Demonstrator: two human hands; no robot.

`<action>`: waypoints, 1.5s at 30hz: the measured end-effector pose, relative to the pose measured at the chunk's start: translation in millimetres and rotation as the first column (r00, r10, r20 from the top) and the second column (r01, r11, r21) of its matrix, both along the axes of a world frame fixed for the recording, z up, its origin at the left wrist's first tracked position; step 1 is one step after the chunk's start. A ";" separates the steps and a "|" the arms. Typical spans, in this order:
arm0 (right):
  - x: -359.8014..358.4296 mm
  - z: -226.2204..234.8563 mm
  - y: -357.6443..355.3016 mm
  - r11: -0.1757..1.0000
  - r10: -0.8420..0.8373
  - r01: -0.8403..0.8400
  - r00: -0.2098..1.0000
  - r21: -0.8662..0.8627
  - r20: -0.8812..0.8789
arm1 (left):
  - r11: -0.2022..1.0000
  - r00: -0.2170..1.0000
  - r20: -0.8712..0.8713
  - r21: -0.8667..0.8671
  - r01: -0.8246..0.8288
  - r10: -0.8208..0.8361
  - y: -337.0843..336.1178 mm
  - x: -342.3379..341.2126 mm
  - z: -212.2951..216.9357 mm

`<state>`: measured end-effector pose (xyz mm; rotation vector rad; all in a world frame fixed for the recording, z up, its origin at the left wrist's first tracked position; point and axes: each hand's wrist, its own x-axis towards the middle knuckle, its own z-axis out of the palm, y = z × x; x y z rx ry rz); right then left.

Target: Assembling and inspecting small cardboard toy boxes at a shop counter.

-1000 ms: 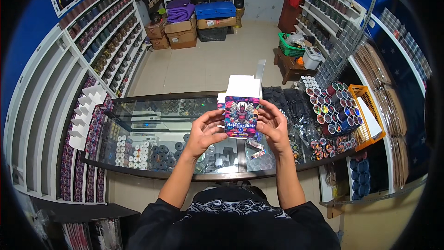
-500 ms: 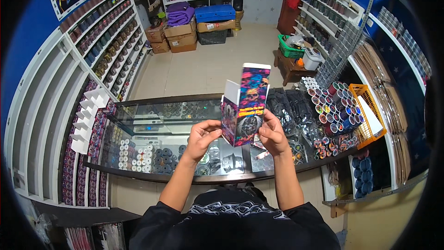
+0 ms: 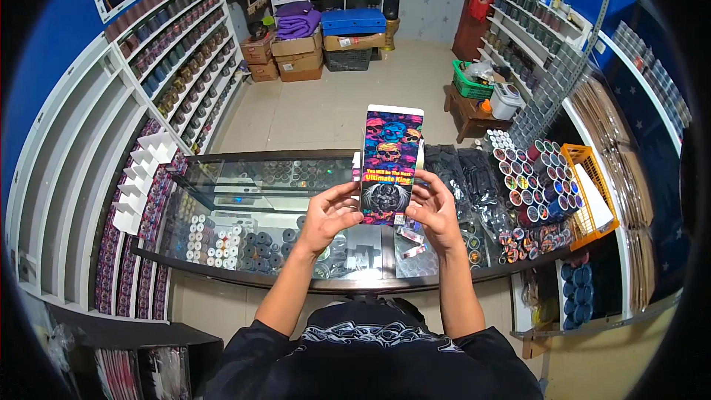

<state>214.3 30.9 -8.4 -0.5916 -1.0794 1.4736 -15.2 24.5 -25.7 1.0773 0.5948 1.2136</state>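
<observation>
At centre, the left hand (image 3: 326, 222) and right hand (image 3: 438, 218) clamp a skull-print carton (image 3: 390, 155) low; squeezing harder could crease it.

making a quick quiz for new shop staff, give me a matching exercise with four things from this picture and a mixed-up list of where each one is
Things
1. skull-patterned box
2. purple cloth bundle
3. green basket
4. orange crate

Places
A. on the small wooden table
B. at the right end of the glass counter
C. held between the left hand and the right hand
D. on top of cardboard boxes

Pairs: 1-C, 2-D, 3-A, 4-B
</observation>
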 end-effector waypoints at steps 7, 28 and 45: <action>20.7 6.8 0.9 0.999 -0.033 0.032 0.998 0.025 0.057 | 0.999 1.000 0.013 0.030 -0.023 0.023 -1.8 23.5 2.1; 21.4 -9.3 -0.4 0.995 0.094 -0.094 0.996 -0.045 0.002 | 0.958 0.958 -0.037 0.042 -0.283 0.285 -21.9 42.2 -13.2; -132.3 -9.6 -5.1 0.930 -0.342 0.290 0.909 0.227 0.238 | 0.923 0.875 -0.311 0.220 -0.315 0.372 -17.7 -86.1 6.0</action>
